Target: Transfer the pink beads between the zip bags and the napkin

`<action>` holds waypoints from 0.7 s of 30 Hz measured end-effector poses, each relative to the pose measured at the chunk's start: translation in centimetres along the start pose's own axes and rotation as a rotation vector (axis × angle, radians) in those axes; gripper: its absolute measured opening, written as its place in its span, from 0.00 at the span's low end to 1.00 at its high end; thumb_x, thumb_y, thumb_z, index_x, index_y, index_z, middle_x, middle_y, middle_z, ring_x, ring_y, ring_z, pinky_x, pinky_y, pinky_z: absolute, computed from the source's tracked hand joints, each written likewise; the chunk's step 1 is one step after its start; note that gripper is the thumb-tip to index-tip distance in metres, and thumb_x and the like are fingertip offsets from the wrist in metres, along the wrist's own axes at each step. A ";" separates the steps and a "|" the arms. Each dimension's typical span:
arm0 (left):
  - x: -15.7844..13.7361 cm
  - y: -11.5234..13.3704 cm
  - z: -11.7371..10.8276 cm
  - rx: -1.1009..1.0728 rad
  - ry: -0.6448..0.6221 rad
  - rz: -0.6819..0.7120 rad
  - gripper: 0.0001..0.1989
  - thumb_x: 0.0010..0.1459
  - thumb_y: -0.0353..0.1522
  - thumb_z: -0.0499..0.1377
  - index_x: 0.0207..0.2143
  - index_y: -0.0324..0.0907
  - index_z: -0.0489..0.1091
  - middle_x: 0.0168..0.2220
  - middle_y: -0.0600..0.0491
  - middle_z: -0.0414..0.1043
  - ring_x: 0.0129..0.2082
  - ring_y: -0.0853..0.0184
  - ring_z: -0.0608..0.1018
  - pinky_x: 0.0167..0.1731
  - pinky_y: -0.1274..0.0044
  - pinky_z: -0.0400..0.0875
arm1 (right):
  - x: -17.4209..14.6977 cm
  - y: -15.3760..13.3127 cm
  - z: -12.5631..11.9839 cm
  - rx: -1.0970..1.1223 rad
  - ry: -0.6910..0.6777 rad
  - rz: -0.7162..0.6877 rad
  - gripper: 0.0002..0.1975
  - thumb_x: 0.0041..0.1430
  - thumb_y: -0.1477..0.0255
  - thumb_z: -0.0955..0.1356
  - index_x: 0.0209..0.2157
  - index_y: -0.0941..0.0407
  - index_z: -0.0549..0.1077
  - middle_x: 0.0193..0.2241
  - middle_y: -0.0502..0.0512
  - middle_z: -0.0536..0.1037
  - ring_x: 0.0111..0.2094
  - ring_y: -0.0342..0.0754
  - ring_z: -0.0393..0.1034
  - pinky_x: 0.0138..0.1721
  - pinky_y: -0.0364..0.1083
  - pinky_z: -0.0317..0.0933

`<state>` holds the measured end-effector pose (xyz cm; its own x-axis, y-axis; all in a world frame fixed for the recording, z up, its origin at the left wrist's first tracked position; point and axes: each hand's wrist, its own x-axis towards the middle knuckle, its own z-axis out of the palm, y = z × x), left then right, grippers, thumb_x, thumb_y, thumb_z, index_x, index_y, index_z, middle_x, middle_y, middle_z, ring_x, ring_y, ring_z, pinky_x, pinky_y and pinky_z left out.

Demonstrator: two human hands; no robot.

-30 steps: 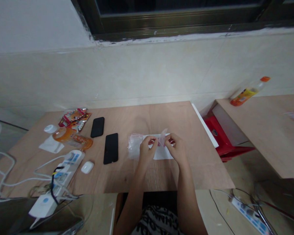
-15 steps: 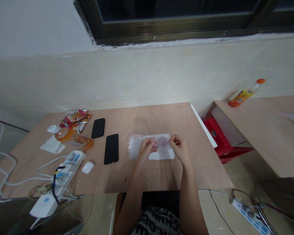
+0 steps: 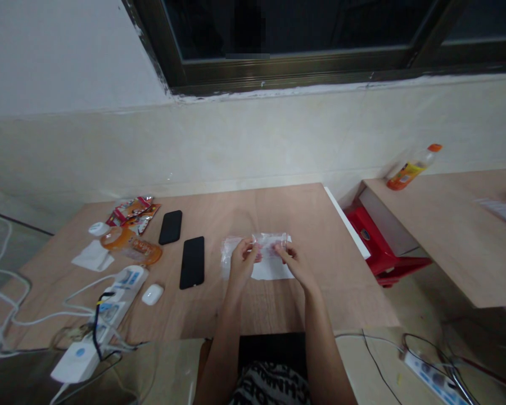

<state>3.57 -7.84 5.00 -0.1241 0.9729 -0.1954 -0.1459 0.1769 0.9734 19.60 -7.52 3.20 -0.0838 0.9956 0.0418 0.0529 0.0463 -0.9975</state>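
Observation:
Above a white sheet of paper [image 3: 272,272] on the wooden table, both my hands pinch a small clear plastic bag [image 3: 270,241]. My left hand [image 3: 242,260] grips its left side, fingers closed, with something pinkish showing by the fingertips. At the other side, my right hand [image 3: 293,261] has thumb and fingers closed on the plastic. The bag is see-through, so its exact outline and contents are hard to make out. More crinkled clear plastic [image 3: 227,250] lies just left of the paper, partly behind my left hand.
Two black phones [image 3: 192,262] [image 3: 171,226] lie to the left, with a white earphone case [image 3: 153,294], a power strip [image 3: 105,320] with cables, an orange drink bottle [image 3: 130,244] on its side, a tissue [image 3: 93,256] and snack packets [image 3: 135,212]. A red stool [image 3: 379,247] stands between the tables.
My right hand has moved left, closer to my left hand, and the clear bag now shows between them. The view has tilted up slightly.

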 end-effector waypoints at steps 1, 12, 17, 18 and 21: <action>-0.2 0.2 0.0 0.009 -0.011 0.001 0.26 0.43 0.50 0.66 0.36 0.40 0.68 0.31 0.52 0.75 0.24 0.70 0.78 0.25 0.78 0.76 | 0.0 0.4 0.4 0.045 0.007 0.031 0.20 0.54 0.53 0.67 0.23 0.55 0.71 0.20 0.48 0.67 0.22 0.42 0.58 0.22 0.41 0.51; -1.6 2.4 -1.8 0.047 -0.011 0.049 0.25 0.51 0.50 0.61 0.42 0.40 0.71 0.40 0.48 0.75 0.25 0.71 0.78 0.28 0.77 0.76 | 0.4 2.0 3.7 0.571 0.045 0.327 0.22 0.47 0.50 0.69 0.28 0.56 0.72 0.15 0.41 0.56 0.14 0.36 0.40 0.15 0.40 0.32; -1.5 2.5 -1.9 0.003 0.018 0.050 0.23 0.51 0.47 0.62 0.41 0.40 0.70 0.37 0.50 0.75 0.23 0.74 0.75 0.27 0.79 0.74 | 0.3 1.8 4.4 0.622 -0.009 0.359 0.21 0.48 0.52 0.68 0.20 0.54 0.62 0.14 0.40 0.53 0.13 0.35 0.38 0.15 0.40 0.31; -1.4 2.4 -2.0 0.012 0.029 0.041 0.23 0.50 0.47 0.63 0.41 0.40 0.70 0.36 0.50 0.75 0.23 0.74 0.75 0.26 0.79 0.73 | 0.2 1.8 4.4 0.615 -0.019 0.361 0.22 0.49 0.52 0.68 0.19 0.54 0.60 0.14 0.40 0.53 0.13 0.35 0.37 0.14 0.40 0.31; -1.3 2.1 -2.0 0.066 0.013 0.021 0.24 0.47 0.44 0.65 0.43 0.40 0.69 0.32 0.52 0.74 0.24 0.73 0.75 0.26 0.80 0.72 | 0.2 1.9 4.2 0.587 -0.033 0.360 0.23 0.48 0.51 0.68 0.19 0.54 0.58 0.14 0.40 0.53 0.13 0.35 0.37 0.14 0.40 0.32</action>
<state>1.43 -9.02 7.05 -0.1396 0.9745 -0.1758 -0.0785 0.1661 0.9830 15.52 -7.59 1.08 -0.1928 0.9374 -0.2901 -0.4637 -0.3476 -0.8150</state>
